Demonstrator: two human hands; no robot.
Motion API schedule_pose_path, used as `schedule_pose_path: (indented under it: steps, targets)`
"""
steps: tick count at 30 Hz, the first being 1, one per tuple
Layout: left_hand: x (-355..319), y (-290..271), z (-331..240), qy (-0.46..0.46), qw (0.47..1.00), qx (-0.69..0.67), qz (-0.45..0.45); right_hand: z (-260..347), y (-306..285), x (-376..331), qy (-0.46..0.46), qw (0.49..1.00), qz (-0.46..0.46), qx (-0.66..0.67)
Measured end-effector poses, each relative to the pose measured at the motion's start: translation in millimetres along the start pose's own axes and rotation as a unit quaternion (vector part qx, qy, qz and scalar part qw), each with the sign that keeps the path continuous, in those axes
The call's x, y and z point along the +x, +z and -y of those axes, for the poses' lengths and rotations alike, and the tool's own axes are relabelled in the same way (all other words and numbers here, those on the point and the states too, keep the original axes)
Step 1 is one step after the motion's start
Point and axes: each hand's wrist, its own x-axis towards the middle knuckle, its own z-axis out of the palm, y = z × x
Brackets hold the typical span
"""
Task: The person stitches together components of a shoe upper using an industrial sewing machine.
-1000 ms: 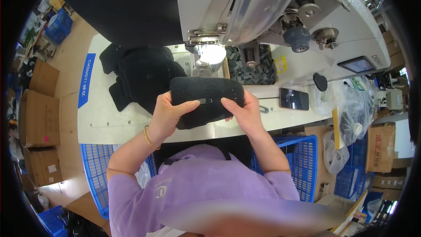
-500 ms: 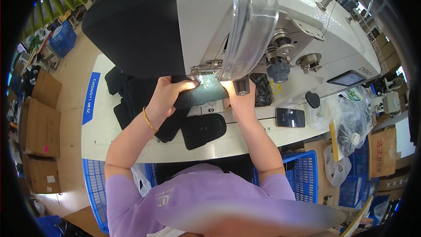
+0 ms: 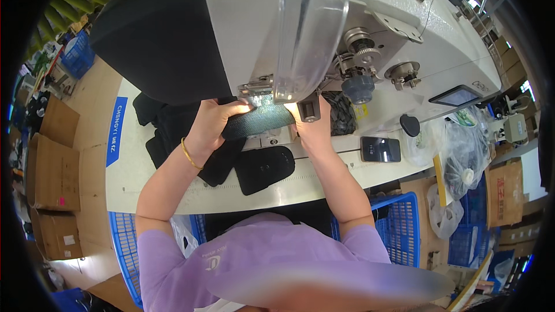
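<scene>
The dark cloth piece [image 3: 263, 122] lies at the centre of the frame, its long axis running roughly left to right, its upper edge reaching in under the lit head of the sewing machine [image 3: 245, 29]. Neither hand is nearer: the left hand [image 3: 211, 124] is at its left end and the right hand [image 3: 314, 128] at its right. The left grip is closed, thumb laid over the cloth; the right grip pinches the other end, its fingertips partly masked by a machine fitting. Just below, a loose black piece [image 3: 263, 169] rests on the desk [image 3: 134, 180], beside a black cloth pile [image 3: 215, 164] at centre left.
</scene>
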Motion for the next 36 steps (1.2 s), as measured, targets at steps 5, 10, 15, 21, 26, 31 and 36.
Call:
schedule_pose_path:
  steps: [5, 10, 15, 21, 26, 31, 36]
  targets:
    - [2, -2, -4, -0.053, 0.997, 0.051, -0.029, 8, 4, -3, 0.017, 1.0, -0.004, -0.005]
    - [-4, 1, -8, -0.033, 0.999, -0.019, -0.032, 18, 3, -3, 0.067, 0.997, 0.003, -0.038]
    - [-5, -23, 2, -0.04, 0.991, -0.112, -0.064, 14, -4, -4, 0.035, 0.999, 0.032, 0.006]
    - [-9, -2, -7, -0.072, 0.997, -0.012, -0.025, 13, -4, 0, 0.023, 0.999, 0.042, 0.001]
    - [-24, -1, 4, -0.061, 0.998, -0.005, 0.034, 27, -5, -23, 0.061, 0.994, 0.022, -0.09]
    - [-54, 0, 14, -0.097, 0.987, -0.077, 0.102, 21, -7, -61, 0.079, 0.995, 0.06, 0.014]
    - [-57, 7, 14, -0.113, 0.987, -0.089, 0.078, 19, -2, -69, 0.084, 0.995, 0.055, 0.025]
